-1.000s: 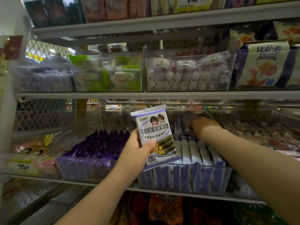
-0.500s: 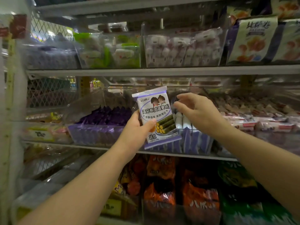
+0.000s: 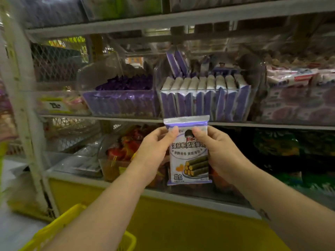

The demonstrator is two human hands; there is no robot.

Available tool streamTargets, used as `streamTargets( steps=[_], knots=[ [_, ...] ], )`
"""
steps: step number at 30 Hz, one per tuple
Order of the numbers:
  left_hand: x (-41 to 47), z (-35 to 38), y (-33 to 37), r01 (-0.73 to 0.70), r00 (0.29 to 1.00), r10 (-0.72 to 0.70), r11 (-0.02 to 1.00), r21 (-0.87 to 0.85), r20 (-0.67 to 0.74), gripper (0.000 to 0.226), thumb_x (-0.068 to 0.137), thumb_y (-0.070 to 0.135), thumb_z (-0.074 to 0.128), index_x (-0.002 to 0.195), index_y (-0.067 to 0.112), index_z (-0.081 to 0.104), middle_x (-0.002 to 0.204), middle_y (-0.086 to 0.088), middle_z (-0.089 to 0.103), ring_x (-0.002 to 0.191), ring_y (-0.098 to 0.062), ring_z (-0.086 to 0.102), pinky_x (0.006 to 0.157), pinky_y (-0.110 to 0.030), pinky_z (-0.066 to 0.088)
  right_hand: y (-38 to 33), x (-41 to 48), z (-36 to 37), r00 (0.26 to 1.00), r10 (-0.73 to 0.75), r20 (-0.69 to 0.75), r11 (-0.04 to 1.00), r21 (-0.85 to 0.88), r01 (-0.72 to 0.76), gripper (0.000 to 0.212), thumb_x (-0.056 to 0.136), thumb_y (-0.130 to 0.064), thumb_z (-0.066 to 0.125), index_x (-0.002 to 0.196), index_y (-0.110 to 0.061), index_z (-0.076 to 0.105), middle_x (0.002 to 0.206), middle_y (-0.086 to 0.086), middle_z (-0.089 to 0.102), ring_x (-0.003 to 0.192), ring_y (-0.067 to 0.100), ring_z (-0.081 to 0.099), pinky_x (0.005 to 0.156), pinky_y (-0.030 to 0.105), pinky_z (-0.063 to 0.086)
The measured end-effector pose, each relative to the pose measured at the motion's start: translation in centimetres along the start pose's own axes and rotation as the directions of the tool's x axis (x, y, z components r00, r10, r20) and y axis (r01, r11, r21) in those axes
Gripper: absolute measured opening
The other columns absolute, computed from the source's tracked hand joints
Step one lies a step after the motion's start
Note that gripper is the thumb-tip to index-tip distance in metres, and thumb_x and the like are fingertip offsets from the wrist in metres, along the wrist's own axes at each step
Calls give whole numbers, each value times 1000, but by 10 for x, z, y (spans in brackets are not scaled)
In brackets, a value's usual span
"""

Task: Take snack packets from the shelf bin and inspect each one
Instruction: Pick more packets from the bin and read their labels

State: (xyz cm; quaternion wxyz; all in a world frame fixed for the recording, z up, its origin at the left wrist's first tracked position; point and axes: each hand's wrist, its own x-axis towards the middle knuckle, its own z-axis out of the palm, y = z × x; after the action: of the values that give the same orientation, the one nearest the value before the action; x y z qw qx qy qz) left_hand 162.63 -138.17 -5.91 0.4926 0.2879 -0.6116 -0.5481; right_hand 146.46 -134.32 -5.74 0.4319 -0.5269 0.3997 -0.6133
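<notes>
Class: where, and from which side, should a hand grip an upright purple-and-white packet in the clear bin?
Pinch the purple-and-white packet's top edge from above: packets stand side by side, and the clear plastic bin's front wall covers their lower halves.

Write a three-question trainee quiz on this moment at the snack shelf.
1. True or false: only the left hand holds the snack packet.
2. Where is the packet? A: flat on the floor; B: upright in front of the shelf, just below the clear bin; C: tucked under an arm.
3. Fill in: the basket at lower left is ____.
Key: 1 false, the right hand grips it too; 2 B; 3 yellow.
</notes>
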Motion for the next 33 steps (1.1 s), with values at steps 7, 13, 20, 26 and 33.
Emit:
streamTargets(
  steps=[7, 13, 20, 26, 33],
  knots=[
    [-2, 5, -36, 24, 989, -44, 990, -139, -139, 15, 93, 26, 61, 90, 22, 75, 90, -6, 76, 80, -18, 73, 66, -29, 56, 39, 1, -2, 997, 77, 1, 992, 100, -77, 37, 78, -31, 66, 111, -13, 68, 104, 17, 73, 95, 33, 71, 76, 45, 58],
    [0, 13, -50, 92, 972, -144, 960, -264, -184, 18, 92, 10, 61, 80, 15, 73, 78, -7, 76, 66, -14, 72, 52, -21, 52, 51, 6, -9, 983, 181, -15, 964, 199, -175, 27, 85, -17, 58, 105, -3, 69, 100, 19, 73, 88, 30, 73, 68, 35, 59],
    [-1, 13, -55, 148, 968, -183, 969, -198, -174, 22, 97, 23, 55, 94, 7, 70, 79, -6, 75, 70, -12, 70, 58, -23, 52, 56, 2, -15, 972, 228, -55, 957, 198, -213, 30, 91, -24, 53, 103, -3, 71, 104, 20, 73, 96, 32, 71, 77, 39, 55],
    [-5, 15, -52, 135, 966, -154, 985, -105, -206, 27, 97, 29, 53, 88, 10, 69, 74, -5, 75, 63, -11, 70, 51, -20, 50, 53, -4, -18, 973, 205, -103, 977, 78, -198, 38, 94, -42, 50, 92, -18, 78, 102, 18, 74, 101, 33, 69, 98, 53, 47],
    [-6, 14, -51, 138, 979, -162, 972, -188, -121, 29, 98, 28, 51, 88, 11, 72, 76, -9, 73, 68, -14, 69, 58, -25, 53, 44, -6, -21, 979, 160, -123, 979, 149, -141, 26, 85, -31, 58, 82, -15, 79, 89, 14, 74, 87, 29, 69, 76, 40, 51]
  ],
)
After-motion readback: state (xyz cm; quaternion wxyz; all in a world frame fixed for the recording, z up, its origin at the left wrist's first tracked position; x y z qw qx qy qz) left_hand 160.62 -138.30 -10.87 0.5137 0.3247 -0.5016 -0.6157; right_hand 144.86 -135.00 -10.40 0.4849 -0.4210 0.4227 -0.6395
